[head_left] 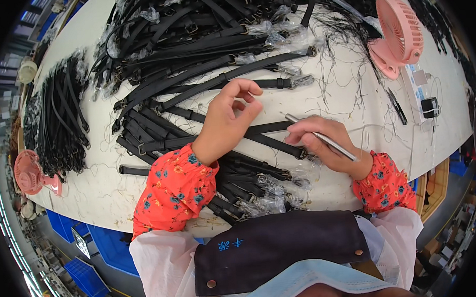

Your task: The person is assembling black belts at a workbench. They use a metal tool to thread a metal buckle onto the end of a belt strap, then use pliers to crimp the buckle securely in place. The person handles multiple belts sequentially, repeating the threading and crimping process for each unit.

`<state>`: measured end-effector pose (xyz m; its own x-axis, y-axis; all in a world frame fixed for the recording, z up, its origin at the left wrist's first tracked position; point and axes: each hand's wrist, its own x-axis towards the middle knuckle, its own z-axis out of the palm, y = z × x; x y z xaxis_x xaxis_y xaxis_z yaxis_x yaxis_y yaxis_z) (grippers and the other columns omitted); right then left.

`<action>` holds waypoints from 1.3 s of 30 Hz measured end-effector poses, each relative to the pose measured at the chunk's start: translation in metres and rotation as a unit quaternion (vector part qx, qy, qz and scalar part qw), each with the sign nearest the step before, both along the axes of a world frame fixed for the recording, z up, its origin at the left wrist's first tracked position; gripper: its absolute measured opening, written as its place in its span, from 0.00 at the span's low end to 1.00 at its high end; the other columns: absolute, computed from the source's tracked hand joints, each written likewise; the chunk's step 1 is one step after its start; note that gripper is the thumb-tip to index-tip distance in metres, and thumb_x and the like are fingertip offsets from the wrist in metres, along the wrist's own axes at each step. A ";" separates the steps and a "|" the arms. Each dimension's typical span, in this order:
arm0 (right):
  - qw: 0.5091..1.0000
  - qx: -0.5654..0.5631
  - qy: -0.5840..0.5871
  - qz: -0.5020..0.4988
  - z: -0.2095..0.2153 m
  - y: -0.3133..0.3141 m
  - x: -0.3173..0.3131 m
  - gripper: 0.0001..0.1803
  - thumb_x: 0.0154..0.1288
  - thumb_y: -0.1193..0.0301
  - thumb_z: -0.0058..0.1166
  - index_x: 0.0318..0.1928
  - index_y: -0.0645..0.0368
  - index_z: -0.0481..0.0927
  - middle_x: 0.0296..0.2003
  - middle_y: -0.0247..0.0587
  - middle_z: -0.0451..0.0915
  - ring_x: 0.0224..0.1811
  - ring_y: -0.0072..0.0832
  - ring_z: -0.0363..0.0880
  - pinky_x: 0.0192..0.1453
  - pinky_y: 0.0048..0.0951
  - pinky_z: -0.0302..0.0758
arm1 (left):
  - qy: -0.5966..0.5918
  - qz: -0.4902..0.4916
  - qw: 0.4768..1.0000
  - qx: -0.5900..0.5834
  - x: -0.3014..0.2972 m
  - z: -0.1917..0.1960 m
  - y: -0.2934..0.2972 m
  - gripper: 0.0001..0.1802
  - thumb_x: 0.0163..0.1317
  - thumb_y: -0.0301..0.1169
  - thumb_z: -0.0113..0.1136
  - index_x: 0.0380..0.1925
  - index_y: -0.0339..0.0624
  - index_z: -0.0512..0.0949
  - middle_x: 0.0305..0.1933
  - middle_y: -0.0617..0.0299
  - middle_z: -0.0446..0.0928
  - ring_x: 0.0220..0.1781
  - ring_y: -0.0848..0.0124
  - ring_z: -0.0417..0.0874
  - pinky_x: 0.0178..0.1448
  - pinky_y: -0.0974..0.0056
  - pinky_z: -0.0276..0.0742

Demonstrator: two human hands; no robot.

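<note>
My left hand (227, 121) is raised over the black buckled belts (183, 124), its fingers curled and the thumb and index fingertips a little apart. Nothing shows between them. In my right hand (326, 141) is a slim silver pen-shaped tool (336, 147), gripped between thumb and fingers. Its narrow tip points up and left, toward my left hand. Below the tip lies the end of a black strap (272, 127). More belts, some with clear plastic wrap on their buckles (275, 195), lie between my forearms.
A big heap of black belts (205, 29) covers the far part of the white table (353, 185). Another bundle (61, 114) lies left. Pink fans (398, 30) stand right and left. Loose black threads (331, 84), a black pen-like item (397, 107) and a black plug (429, 107) lie right.
</note>
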<state>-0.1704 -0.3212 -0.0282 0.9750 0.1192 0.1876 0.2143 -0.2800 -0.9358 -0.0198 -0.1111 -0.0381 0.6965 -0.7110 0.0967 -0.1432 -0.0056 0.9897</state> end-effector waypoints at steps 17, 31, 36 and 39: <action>0.940 -0.284 -0.180 -0.057 -0.012 -0.012 0.007 0.18 0.57 0.81 0.65 0.48 0.53 0.81 0.37 0.42 0.79 0.37 0.41 0.80 0.40 0.37 0.79 | -0.179 -0.164 0.950 0.198 0.018 0.014 0.023 0.07 0.59 0.25 0.70 0.37 0.36 0.82 0.30 0.59 0.81 0.35 0.59 0.81 0.42 0.60 0.77; 0.954 -0.256 -0.141 -0.068 -0.011 -0.012 0.007 0.19 0.58 0.82 0.61 0.49 0.53 0.80 0.37 0.41 0.78 0.37 0.40 0.80 0.39 0.35 0.79 | -0.114 -0.120 0.980 0.106 0.008 0.023 0.018 0.04 0.73 0.27 0.58 0.40 0.39 0.80 0.37 0.63 0.83 0.34 0.74 0.78 0.37 0.67 0.74; 0.950 -0.279 -0.136 -0.041 -0.013 -0.014 0.008 0.18 0.59 0.79 0.60 0.50 0.53 0.80 0.37 0.41 0.78 0.40 0.41 0.81 0.41 0.37 0.79 | 0.129 -0.149 0.978 0.068 -0.006 0.013 0.011 0.05 0.79 0.30 0.51 0.47 0.40 0.71 0.32 0.66 0.77 0.26 0.84 0.69 0.32 0.76 0.65; 0.945 -0.294 -0.135 -0.042 -0.011 -0.014 0.007 0.18 0.58 0.80 0.60 0.50 0.53 0.80 0.38 0.41 0.78 0.40 0.42 0.81 0.41 0.37 0.79 | 0.057 -0.074 0.995 0.020 0.004 0.013 0.014 0.04 0.79 0.29 0.51 0.46 0.40 0.72 0.27 0.72 0.71 0.25 0.84 0.67 0.31 0.76 0.63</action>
<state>-0.1630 -0.3356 -0.0393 0.9115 0.2038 0.3572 0.3770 -0.7613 -0.5275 -0.0161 -0.0973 -0.0251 0.5884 -0.8085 -0.0074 -0.0314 -0.0320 0.9990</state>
